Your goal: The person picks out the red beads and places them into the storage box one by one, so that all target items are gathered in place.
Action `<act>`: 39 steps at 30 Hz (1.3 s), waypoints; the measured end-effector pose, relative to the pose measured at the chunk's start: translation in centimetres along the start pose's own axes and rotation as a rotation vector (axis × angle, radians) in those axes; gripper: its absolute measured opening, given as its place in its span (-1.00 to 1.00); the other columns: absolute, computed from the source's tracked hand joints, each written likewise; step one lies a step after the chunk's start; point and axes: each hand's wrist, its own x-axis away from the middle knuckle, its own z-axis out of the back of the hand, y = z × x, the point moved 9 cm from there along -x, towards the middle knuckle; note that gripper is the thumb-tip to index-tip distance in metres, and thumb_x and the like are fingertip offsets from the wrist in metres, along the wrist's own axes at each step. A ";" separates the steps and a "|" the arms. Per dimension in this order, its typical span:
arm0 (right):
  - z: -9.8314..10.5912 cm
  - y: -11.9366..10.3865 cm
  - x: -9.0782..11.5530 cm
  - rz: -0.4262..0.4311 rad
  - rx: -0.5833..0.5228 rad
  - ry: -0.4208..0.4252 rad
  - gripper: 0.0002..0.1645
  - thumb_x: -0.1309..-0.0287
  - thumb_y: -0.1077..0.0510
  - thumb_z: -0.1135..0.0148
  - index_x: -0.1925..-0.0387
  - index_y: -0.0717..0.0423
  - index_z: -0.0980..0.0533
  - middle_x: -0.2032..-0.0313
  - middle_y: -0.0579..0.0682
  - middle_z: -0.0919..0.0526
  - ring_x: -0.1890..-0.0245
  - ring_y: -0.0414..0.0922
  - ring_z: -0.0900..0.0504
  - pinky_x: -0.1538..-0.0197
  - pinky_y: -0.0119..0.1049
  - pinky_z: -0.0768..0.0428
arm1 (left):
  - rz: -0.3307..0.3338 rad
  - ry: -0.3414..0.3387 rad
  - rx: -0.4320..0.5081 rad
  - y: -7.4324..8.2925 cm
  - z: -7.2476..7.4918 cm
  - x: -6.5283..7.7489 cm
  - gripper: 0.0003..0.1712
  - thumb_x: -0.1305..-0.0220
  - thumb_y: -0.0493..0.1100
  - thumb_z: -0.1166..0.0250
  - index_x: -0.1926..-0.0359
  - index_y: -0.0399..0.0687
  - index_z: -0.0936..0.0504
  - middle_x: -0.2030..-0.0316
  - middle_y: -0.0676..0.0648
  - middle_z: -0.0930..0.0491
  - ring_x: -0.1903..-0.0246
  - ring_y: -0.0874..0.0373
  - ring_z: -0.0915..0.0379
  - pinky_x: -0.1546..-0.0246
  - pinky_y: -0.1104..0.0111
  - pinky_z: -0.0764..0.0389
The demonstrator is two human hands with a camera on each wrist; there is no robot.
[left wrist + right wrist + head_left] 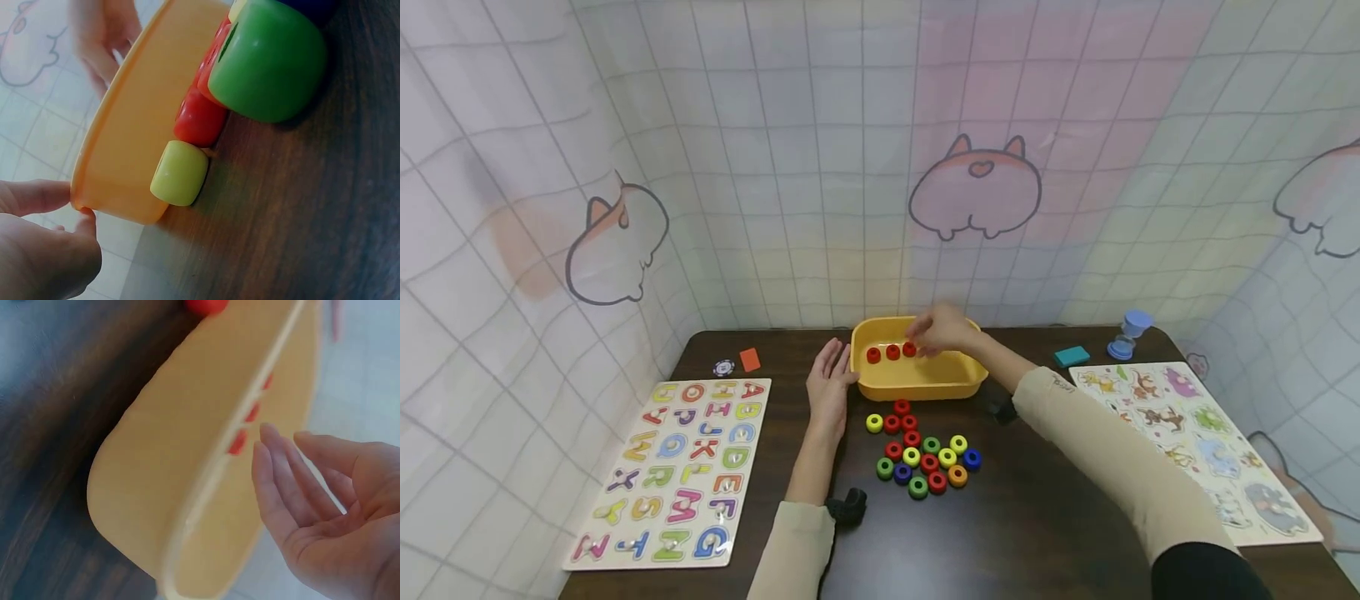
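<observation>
My left hand (829, 392) is at the left end of a yellow plastic tray (917, 392), fingers extended and thumb touching its wall. In the left wrist view, a finger and the thumb touch the tray's corner. Over the tray's inside is my right hand (942, 329), slightly blurred. The right wrist view shows its fingers loosely bent, with nothing visible between them. Three red ring-shaped beads (892, 352) sit in a row inside the tray. In front of it lie several loose beads, among them a yellow bead (180, 174), a green bead (272, 62) and a blue bead (972, 459).
An alphabet puzzle board (748, 467) lies at the left, an animal puzzle board (1206, 467) at the right. Behind them are a poker chip (723, 367), an orange-red tile (749, 359), a teal block (1071, 357) and a blue hourglass (1129, 335). A patterned curtain (850, 167) stands behind the table.
</observation>
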 end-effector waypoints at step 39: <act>-8.2 0.8 8.2 0.146 -0.024 -0.230 -0.65 -0.14 0.41 -0.27 0.01 0.20 -0.63 0.24 0.10 -0.75 0.41 0.06 -0.75 0.33 -0.08 -0.74 | 0.034 -0.016 0.027 -0.3 -0.1 -0.1 -0.16 -0.14 -0.66 -0.08 -0.39 0.02 -0.29 -0.40 -0.10 -0.20 -0.40 0.06 -0.17 -0.40 0.24 -0.23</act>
